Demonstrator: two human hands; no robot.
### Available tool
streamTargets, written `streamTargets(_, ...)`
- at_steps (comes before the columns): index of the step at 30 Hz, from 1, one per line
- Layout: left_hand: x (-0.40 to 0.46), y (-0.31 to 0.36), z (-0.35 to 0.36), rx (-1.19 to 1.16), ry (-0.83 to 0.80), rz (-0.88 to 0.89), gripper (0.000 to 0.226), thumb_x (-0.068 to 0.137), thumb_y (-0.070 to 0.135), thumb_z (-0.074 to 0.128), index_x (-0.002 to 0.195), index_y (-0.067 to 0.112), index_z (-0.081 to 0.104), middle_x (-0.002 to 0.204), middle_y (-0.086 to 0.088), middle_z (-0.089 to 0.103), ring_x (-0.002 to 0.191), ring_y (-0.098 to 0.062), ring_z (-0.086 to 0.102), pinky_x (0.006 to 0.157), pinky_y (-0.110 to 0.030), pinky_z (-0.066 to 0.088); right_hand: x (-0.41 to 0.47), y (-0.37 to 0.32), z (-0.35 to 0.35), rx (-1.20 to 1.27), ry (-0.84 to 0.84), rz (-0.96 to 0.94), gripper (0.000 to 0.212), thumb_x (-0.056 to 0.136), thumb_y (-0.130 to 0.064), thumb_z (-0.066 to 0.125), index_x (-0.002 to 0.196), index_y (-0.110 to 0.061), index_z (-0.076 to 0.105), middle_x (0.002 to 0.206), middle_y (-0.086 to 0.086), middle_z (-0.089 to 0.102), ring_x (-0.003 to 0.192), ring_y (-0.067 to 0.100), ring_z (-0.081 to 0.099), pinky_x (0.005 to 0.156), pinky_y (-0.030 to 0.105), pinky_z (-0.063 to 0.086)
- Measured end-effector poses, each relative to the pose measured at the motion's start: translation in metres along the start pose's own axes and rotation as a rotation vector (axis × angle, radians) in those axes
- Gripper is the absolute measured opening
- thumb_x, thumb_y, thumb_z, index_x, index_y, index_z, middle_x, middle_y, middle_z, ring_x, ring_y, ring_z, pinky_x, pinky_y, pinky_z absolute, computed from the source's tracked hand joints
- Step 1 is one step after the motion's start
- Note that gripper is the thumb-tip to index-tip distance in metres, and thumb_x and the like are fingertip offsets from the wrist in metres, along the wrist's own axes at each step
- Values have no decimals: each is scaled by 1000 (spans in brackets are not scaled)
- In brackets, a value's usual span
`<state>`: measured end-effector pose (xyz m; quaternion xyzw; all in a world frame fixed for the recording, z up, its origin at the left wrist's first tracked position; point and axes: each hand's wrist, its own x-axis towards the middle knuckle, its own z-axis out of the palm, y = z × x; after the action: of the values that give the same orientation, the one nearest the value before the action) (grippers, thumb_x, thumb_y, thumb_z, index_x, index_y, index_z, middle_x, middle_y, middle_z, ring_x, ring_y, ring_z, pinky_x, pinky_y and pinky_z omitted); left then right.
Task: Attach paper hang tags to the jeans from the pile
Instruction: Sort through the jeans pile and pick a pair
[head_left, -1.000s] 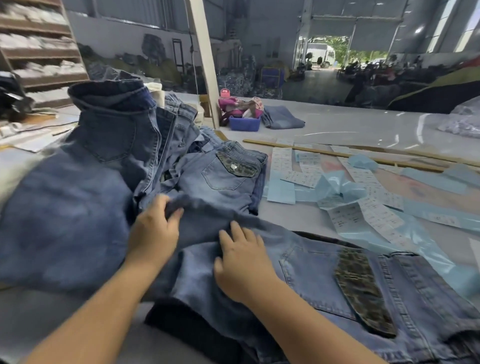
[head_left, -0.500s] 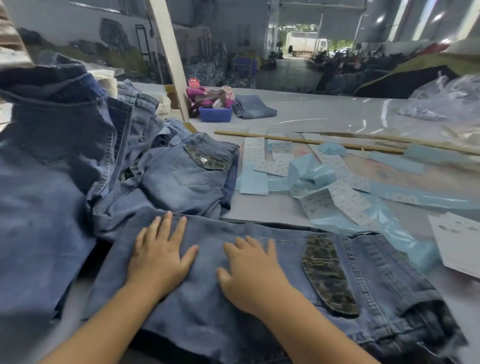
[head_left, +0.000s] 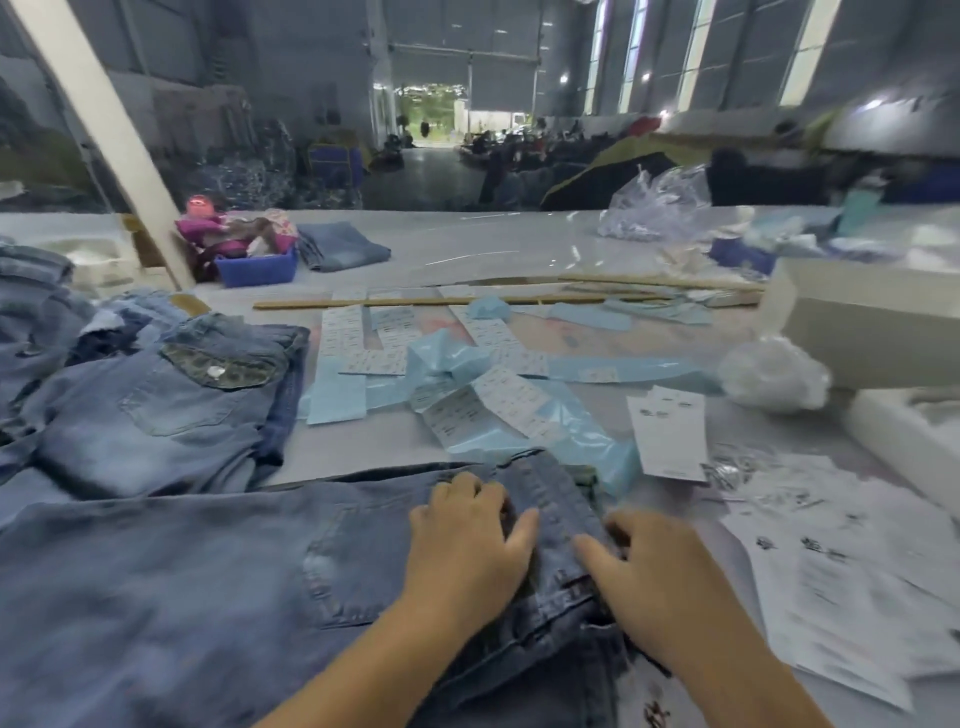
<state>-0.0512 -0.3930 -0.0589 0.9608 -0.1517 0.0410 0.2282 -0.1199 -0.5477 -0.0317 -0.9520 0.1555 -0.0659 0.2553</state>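
A pair of blue jeans (head_left: 208, 587) lies flat across the near table, its waistband (head_left: 558, 499) toward the right. My left hand (head_left: 467, 545) rests on the denim just left of the waistband, thumb spread out. At the waistband's right edge, my right hand (head_left: 660, 577) holds the band with its thumb on top and its fingers bent over the edge. The pile of jeans (head_left: 156, 410) sits at the left. A white paper hang tag (head_left: 670, 431) lies beyond my right hand, and more printed white sheets (head_left: 831, 582) lie at the right.
Blue backing strips with white stickers (head_left: 467, 374) litter the table's middle, behind them a long wooden stick (head_left: 441, 300). White boxes (head_left: 872, 322) and a crumpled plastic bag (head_left: 774, 374) stand at the right. A blue basket (head_left: 254, 267), folded jeans (head_left: 343, 247) and a white post (head_left: 104, 130) are farther back.
Both hands slid right along the jeans from the seat to the waistband end. The view swung right, bringing the paper tags and white boxes into sight.
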Motion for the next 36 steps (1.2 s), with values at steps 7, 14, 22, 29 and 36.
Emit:
streamTargets(7, 11, 14, -28, -661, -336, -240, 55, 62, 66, 60, 62, 11, 57, 66, -10, 57, 62, -22, 54, 68, -38, 40, -21, -30, 18, 248, 166, -481, 13, 77, -10, 55, 79, -16, 66, 75, -4, 59, 73, 18, 55, 64, 32, 43)
streamTargets(14, -16, -35, -25, -1009, -339, -336, 23, 89, 19, 64, 71, 18, 78, 73, -9, 72, 68, -19, 65, 69, -28, 50, -14, -24, 13, 399, 289, -401, 13, 86, -12, 70, 94, -20, 76, 85, -12, 71, 83, 2, 64, 75, 14, 49)
streamTargets(22, -22, -29, -15, -852, -147, -457, 11, 85, 20, 59, 85, 11, 64, 71, 2, 71, 66, -9, 62, 76, -41, 49, 0, -12, 10, 86, -176, -27, 31, 75, -38, 68, 104, -34, 59, 105, -11, 49, 91, 9, 56, 82, 29, 48)
streamTargets(29, -17, -6, -7, 96, 155, 121, 24, 85, 16, 57, 97, 36, 55, 101, 13, 42, 100, -13, 43, 82, -32, 26, 11, -14, 19, 123, -173, 27, 19, 74, -28, 67, 92, -21, 68, 82, -7, 66, 77, 11, 62, 71, 31, 53)
streamTargets(36, 10, -9, -13, -179, -175, -28, 35, 75, 69, 62, 77, 34, 61, 73, 17, 62, 83, -10, 59, 85, -40, 46, 2, -8, 29, 372, -43, -79, 35, 77, -11, 65, 72, -46, 60, 74, -9, 56, 66, 6, 53, 63, 26, 44)
